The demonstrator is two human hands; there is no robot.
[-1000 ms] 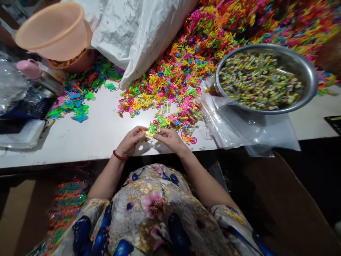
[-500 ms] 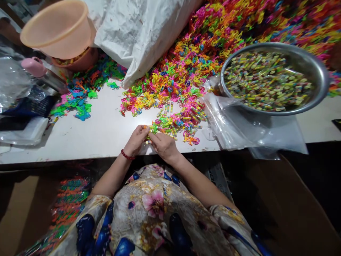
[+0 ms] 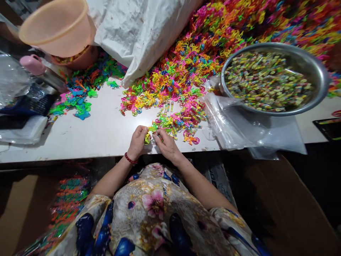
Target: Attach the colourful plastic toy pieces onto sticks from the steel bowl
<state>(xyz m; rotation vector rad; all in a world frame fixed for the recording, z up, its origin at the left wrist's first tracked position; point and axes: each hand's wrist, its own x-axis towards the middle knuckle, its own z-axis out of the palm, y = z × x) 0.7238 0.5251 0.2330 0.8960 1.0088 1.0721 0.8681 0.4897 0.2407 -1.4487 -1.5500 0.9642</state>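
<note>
Both hands have drawn closer together near the desk's front edge. A small yellow-green plastic piece point(image 3: 147, 138) sits pinched between them: left hand point(image 3: 137, 142) curled shut on it, right hand point(image 3: 166, 144) with its fingertips closed on the other end, seemingly to steady it. Just beyond lies the loose pile of bright pieces point(image 3: 176, 89) on the white desk point(image 3: 101, 131), within easy reach. Clear bags point(image 3: 239, 128) and a steel bowl point(image 3: 319, 71) of wrapped bits sit to the right.

Far left on the white desk point(image 3: 87, 135): a peach plastic basin point(image 3: 57, 26) and a pink cup point(image 3: 33, 64). Far centre: a white sack point(image 3: 138, 32). Right: a steel bowl point(image 3: 314, 67) of small wrapped pieces, touching clear plastic bags point(image 3: 245, 129).
</note>
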